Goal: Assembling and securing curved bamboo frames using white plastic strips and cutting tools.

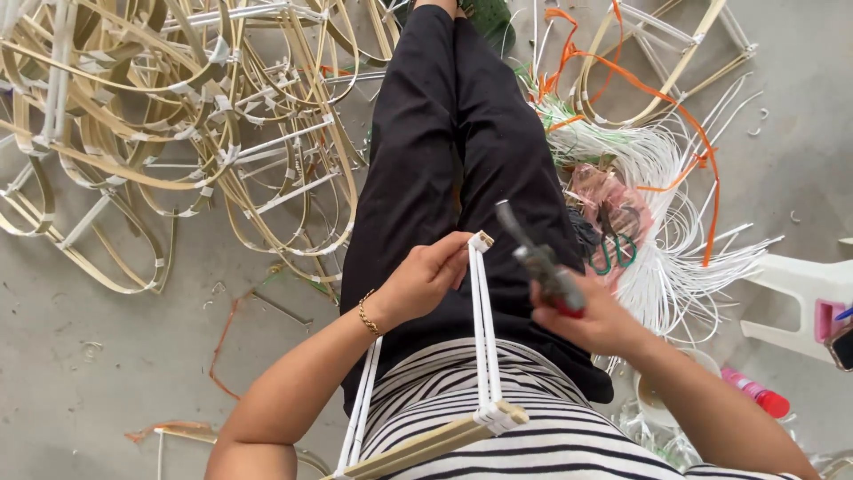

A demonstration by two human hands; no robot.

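Left hand [426, 276] grips frame [484, 329]; right hand [591, 320] clamps pliers [542, 262] (scissors [613, 240] nearby).

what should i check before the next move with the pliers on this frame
1. Left hand grips the top end of the white-wrapped frame: ok.
2. Right hand holds the pliers by the red handles, tip pointing up and away from the body: ok.
3. Pliers jaws closed or open: cannot tell, blurred.
4. Pliers clear of the left hand's fingers: ok, a gap shows between them.
5. Frame's lower corner wrapped in white and resting against the striped shirt: ok.
6. Scissors lie within view on the white strips to the right: ok.
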